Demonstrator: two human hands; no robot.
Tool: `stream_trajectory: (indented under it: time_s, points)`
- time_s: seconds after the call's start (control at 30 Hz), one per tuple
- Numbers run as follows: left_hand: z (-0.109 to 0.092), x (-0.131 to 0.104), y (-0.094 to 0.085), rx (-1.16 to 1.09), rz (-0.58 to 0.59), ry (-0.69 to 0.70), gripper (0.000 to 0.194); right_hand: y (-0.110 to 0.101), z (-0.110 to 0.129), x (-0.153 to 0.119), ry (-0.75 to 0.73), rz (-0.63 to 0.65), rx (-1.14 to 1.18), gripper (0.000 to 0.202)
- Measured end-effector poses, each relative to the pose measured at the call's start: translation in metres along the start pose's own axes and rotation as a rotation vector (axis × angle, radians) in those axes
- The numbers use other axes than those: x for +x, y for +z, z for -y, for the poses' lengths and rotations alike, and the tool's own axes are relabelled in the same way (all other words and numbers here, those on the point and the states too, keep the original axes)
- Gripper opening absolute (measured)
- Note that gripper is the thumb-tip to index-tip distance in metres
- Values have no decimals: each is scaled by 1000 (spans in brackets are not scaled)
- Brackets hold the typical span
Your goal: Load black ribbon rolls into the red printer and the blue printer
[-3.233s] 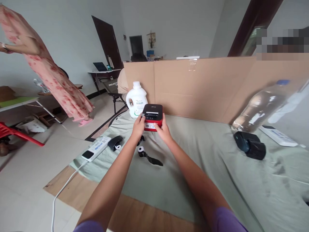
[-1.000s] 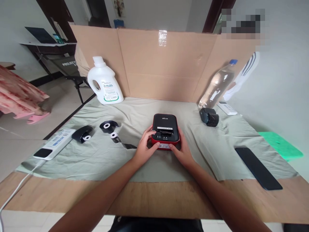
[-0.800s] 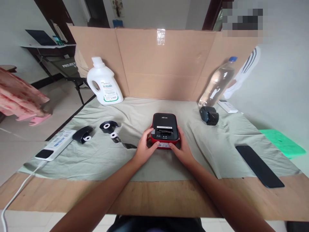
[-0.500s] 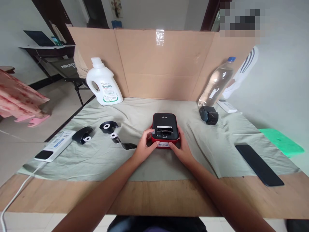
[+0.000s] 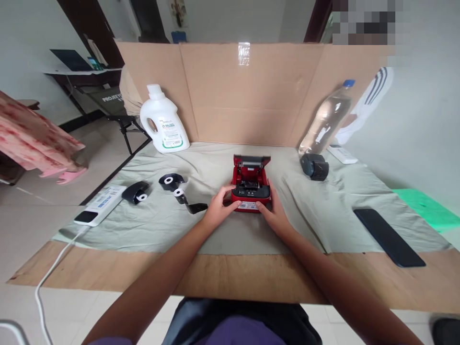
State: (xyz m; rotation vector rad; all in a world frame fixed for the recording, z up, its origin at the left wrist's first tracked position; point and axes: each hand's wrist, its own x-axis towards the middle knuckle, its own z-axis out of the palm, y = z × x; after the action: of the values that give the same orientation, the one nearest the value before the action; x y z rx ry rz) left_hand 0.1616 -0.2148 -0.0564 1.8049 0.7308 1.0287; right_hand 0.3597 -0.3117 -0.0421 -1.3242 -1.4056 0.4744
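Observation:
A small red and black printer (image 5: 250,192) stands on the grey-green cloth in the middle, its lid raised and its red inside showing. My left hand (image 5: 220,206) grips its left side, thumb at the front edge. On the right side my right hand (image 5: 274,209) holds it the same way. Left of the printer lie a black ribbon roll with a white core (image 5: 171,181), a smaller roll with a loose black tail (image 5: 179,194), and another black roll (image 5: 136,192) beside the white power strip (image 5: 100,206).
A white detergent bottle (image 5: 164,120) and a clear water bottle (image 5: 327,117) stand before the cardboard screen (image 5: 247,96). At right lie a black roll (image 5: 315,166) and a dark phone (image 5: 389,237). People are partly visible at both sides.
The printer's lid has swung up and open, showing the inside. Both hands still hold its sides. The camera view has shifted slightly.

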Motion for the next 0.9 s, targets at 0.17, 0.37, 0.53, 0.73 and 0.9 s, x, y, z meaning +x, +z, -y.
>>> stream_trajectory:
  time_s: [0.17, 0.37, 0.53, 0.73, 0.9]
  points:
    - [-1, -3, 0, 35, -7, 21, 55, -8, 3, 6, 1, -25, 17, 60]
    - [-5, -5, 0, 66, -13, 47, 56, -34, 13, 57, -120, -41, -171, 36]
    - [-7, -6, 0, 104, -9, 44, 56, -36, 28, 120, -68, 400, -448, 32]
    - [-10, -6, -1, 128, -2, 49, 56, -24, 49, 168, 80, 1011, -551, 45]
    - [-15, -7, -3, 138, 15, 64, 56, -2, 57, 171, 117, 1119, -835, 33]
